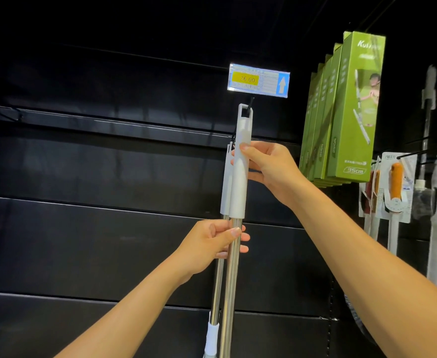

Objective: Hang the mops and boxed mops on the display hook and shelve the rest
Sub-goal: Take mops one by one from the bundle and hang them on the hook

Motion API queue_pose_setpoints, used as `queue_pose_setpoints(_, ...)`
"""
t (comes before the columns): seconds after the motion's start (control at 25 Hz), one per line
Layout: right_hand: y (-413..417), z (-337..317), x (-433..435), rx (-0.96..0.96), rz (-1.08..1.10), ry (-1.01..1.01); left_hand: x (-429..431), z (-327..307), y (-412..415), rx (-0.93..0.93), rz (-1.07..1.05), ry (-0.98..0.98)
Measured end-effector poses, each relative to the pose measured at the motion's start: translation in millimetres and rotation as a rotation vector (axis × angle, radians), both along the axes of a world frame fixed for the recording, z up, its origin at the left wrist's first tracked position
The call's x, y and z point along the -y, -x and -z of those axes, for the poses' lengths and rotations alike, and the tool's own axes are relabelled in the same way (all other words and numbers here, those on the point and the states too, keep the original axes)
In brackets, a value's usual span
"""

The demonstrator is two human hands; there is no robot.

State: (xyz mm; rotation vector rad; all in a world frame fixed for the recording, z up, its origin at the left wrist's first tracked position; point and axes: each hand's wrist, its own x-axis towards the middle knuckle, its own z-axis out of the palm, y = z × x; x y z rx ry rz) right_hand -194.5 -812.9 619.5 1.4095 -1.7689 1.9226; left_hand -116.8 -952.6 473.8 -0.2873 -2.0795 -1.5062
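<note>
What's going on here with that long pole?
A person is hanging a mop on the display hook under the price tag. The right hand grips its grey handle; the left hand holds the steel pole lower down. The top loop is at the hook. Green boxed mops hang to the right.

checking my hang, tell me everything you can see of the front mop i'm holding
The front mop stands nearly upright: a pale grey plastic sleeve with a loop on top, over a shiny metal pole. A black hook under the price tag pokes through the loop. The right hand grips the sleeve, the left hand the pole. Its head is unseen.
</note>
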Motion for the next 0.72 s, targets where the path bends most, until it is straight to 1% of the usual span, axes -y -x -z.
queue_pose_setpoints(0.12,10.5,2.8,6.9,0.019,0.016,0.010,5.9,3.4,10.5,0.008,-0.011,0.005)
queue_pose_setpoints(0.52,57.4,5.2,37.1,-0.022,0.022,-0.016,32.4,6.3,48.0,0.023,-0.026,0.022)
queue_pose_setpoints(0.72,79.9,6.0,49.9,-0.019,0.004,-0.016,43.8,5.3,66.9,0.023,-0.008,-0.016)
